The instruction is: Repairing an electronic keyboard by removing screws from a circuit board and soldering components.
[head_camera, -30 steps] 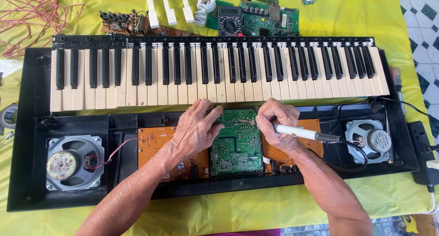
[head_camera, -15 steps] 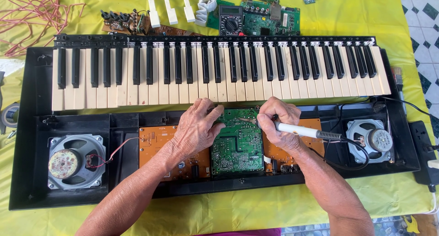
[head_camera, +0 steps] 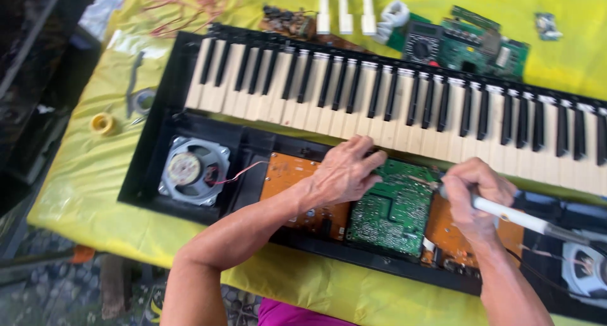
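1. A yellow tape roll (head_camera: 102,123) lies on the yellow cloth (head_camera: 76,193), near the table's left edge.
2. A round speaker (head_camera: 194,170) sits in the keyboard case (head_camera: 147,174), well left of the hands.
3. The left hand (head_camera: 344,173) rests with loosely curled fingers, grasping nothing, on the green circuit board (head_camera: 392,209).
4. The right hand (head_camera: 474,196) is clenched round a white soldering iron (head_camera: 518,217), its tip on that board below the keys (head_camera: 392,98).

circuit board (head_camera: 393,207) before keys (head_camera: 404,104); speaker (head_camera: 193,170) at left
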